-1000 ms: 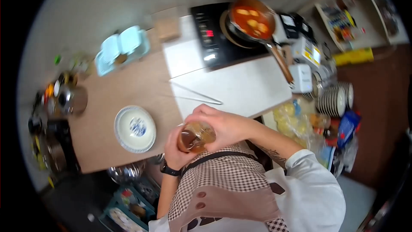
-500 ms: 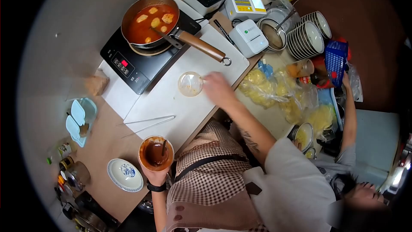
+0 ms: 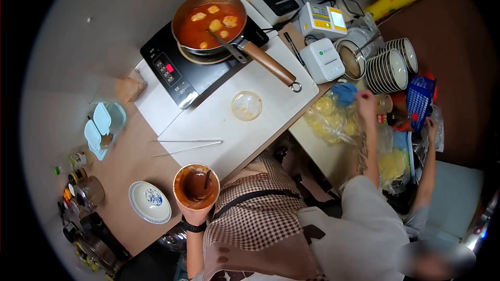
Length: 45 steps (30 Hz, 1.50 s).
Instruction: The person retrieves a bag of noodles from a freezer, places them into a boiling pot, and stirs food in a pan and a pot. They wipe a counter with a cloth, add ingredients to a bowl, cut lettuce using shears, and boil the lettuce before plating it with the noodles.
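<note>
My left hand (image 3: 197,214), a black band on its wrist, is closed around a tub of reddish-brown sauce (image 3: 197,186). A dark-handled utensil (image 3: 207,178) stands in the sauce. My right hand (image 3: 366,105) reaches out to the right, its fingers pinched at the edge of a crumpled blue cloth (image 3: 344,93) beside bags of yellow food (image 3: 333,119). A clear round lid (image 3: 246,105) with sauce smears lies on the white board (image 3: 208,125). Metal tongs (image 3: 195,142) rest at the board's left end.
A wooden-handled pan (image 3: 268,62) of red broth with pale pieces sits on an induction cooker (image 3: 169,73). A patterned bowl (image 3: 150,202) stands left of the tub. Stacked bowls (image 3: 388,70) and a white printer (image 3: 322,60) are at right. A co-worker's arm (image 3: 428,161) holds a blue packet (image 3: 420,99).
My right hand has left the clear lid and swung right to the blue cloth. My left hand still holds the tub. The whole view has shifted slightly.
</note>
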Tool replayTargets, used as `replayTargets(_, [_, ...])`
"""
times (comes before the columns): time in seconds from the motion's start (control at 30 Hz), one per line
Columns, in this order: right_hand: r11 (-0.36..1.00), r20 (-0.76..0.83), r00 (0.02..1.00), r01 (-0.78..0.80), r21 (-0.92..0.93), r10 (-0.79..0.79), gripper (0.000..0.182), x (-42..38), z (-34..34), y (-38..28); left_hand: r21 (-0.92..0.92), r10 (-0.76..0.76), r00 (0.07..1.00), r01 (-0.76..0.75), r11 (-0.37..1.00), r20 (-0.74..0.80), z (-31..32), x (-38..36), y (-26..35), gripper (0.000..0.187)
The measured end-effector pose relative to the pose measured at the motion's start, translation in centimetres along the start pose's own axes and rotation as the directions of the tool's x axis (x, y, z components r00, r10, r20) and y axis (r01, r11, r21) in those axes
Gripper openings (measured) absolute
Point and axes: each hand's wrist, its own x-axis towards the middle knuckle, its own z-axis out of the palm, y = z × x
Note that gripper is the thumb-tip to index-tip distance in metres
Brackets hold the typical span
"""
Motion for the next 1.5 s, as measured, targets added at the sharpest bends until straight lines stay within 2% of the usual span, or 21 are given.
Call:
replayTargets(0.1, [0.854,-0.089,0.993,0.115,0.508,-0.081,0.007,-2.6,-6.0,-7.8,0.021,-0.020,1.000,0.021,1.000,-0.023,-1.2,-1.1,0.4,0.088])
replayTargets(0.13, [0.851,-0.133,0.987,0.141,0.505,-0.084,0.008,-3.9,-8.0,-11.8,0.043,-0.022,1.000,0.021,0.999,0.005,-1.7,-1.1,0.9,0.081])
replayTargets(0.17, [0.816,-0.087,0.996,0.037,0.577,0.017,0.015,-3.9,-10.4,-13.9,-0.013,-0.040,0.999,0.040,0.999,0.017,-1.9,-1.0,2.4,0.078])
replayTargets(0.27, [0.461,0.184,0.937,-0.029,0.887,-0.296,0.040,-7.5,-11.0,-25.7,-0.003,0.097,0.993,-0.097,0.995,-0.061,-3.8,-1.0,3.8,0.073])
replayTargets(0.33, [0.384,0.218,0.881,-0.045,0.922,-0.420,0.039,-10.3,-6.7,-32.0,-0.192,0.159,0.982,-0.175,0.966,-0.097,-5.9,-2.3,2.9,0.080])
replayTargets(0.43, [0.372,0.373,0.729,-0.174,0.912,-0.573,0.040,-13.3,3.1,-38.4,-0.095,0.163,0.974,-0.179,0.979,-0.158,-9.4,-5.3,2.2,0.090])
replayTargets(0.53, [0.487,0.461,0.539,-0.105,0.867,-0.705,0.015,-21.6,14.2,-48.0,-0.249,0.093,0.960,-0.161,0.955,-0.266,-11.9,-8.4,0.7,0.091])
replayTargets(0.57, [0.512,0.487,0.583,-0.137,0.848,-0.651,0.012,-24.5,17.9,-50.0,-0.164,0.074,0.965,-0.118,0.979,-0.252,-13.5,-9.2,1.3,0.094])
replayTargets(0.6, [0.581,0.555,0.516,-0.130,0.804,-0.652,0.011,-27.3,21.4,-51.7,-0.144,0.054,0.954,-0.100,0.985,-0.296,-14.5,-10.4,1.1,0.094])
replayTargets(0.63, [0.672,0.593,0.424,0.051,0.738,-0.684,0.011,-30.1,25.0,-53.2,-0.125,0.034,0.940,-0.081,0.989,-0.339,-15.5,-11.6,1.0,0.094])
replayTargets(0.7, [0.641,0.658,0.076,0.336,0.690,-0.749,0.021,-35.7,32.9,-54.8,-0.128,0.012,0.894,-0.078,0.989,-0.448,-16.7,-14.1,-0.2,0.093])
replayTargets(0.73, [0.564,0.681,-0.053,0.516,0.645,-0.730,0.023,-38.8,36.4,-55.1,-0.189,-0.050,0.887,-0.042,0.981,-0.459,-17.3,-15.4,-1.4,0.093])
replayTargets(0.8, [0.055,0.456,-0.525,0.611,0.789,-0.718,0.039,-41.9,47.2,-52.6,-0.121,-0.077,0.819,0.009,0.993,-0.569,-18.5,-17.4,-1.5,0.093])
replayTargets(0.9, [-0.218,0.491,-0.665,0.692,0.688,-0.563,0.052,-47.4,51.9,-52.5,-0.240,-0.199,0.685,0.036,0.970,-0.701,-19.7,-20.1,-2.6,0.080])
replayTargets(0.97, [-0.263,0.490,-0.685,0.690,0.674,-0.540,0.056,-51.2,53.8,-53.9,-0.462,-0.360,0.588,-0.026,0.887,-0.725,-19.4,-22.1,-3.8,0.077])
replayTargets(1.03, [-0.318,0.431,-0.696,0.675,0.665,-0.574,0.056,-54.6,56.7,-55.7,-0.477,-0.413,0.506,0.005,0.879,-0.757,-18.2,-25.3,-7.5,0.077])
replayTargets(1.17, [-0.339,0.385,-0.631,0.726,0.598,-0.673,0.054,-59.6,61.7,-59.9,-0.694,-0.546,0.472,-0.229,0.682,-0.692,-19.2,-25.5,-8.4,0.078])
replayTargets(1.23, [-0.305,0.392,-0.594,0.749,0.588,-0.703,0.054,-60.6,63.2,-61.1,-0.614,-0.472,0.570,-0.073,0.786,-0.672,-20.0,-26.3,-9.4,0.081])
replayTargets(1.33, [-0.202,0.414,-0.478,0.807,0.555,-0.774,0.055,-61.1,64.4,-61.1,-0.605,-0.412,0.656,-0.086,0.792,-0.633,-20.8,-26.1,-8.1,0.079])
replayTargets(1.43, [-0.047,0.460,-0.302,0.872,0.487,-0.835,0.058,-62.0,64.9,-60.2,-0.646,-0.434,0.639,-0.131,0.752,-0.635,-21.5,-25.7,-6.5,0.078])
replayTargets(1.5, [-0.026,0.549,-0.278,0.907,0.421,-0.788,0.058,-61.1,63.3,-58.5,-0.355,-0.241,0.608,-0.072,0.932,-0.757,-21.7,-26.1,-6.1,0.077])
